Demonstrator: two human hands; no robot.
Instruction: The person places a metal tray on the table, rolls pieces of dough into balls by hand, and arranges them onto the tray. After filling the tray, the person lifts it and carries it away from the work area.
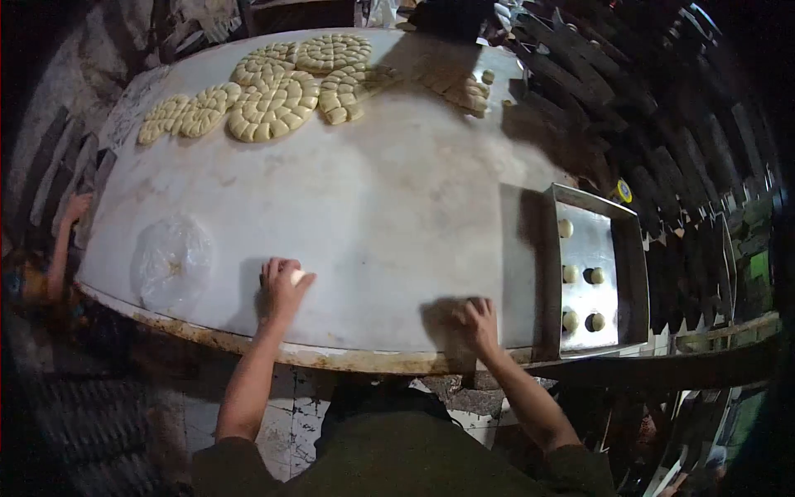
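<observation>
My left hand is curled around a small pale dough ball, which shows between thumb and fingers over the white tabletop. My right hand rests near the table's front edge with its fingers bent downward. Whatever may lie under those fingers is hidden. To the right of that hand stands a metal tray with several round dough balls spaced out on its bottom. A crumpled clear plastic bag lies to the left of my left hand.
Cut dough spirals cover the far left and middle of the table; more cut dough sits in shadow at the far side. Another person's arm reaches to the left edge. Dark stacked pieces line the right side.
</observation>
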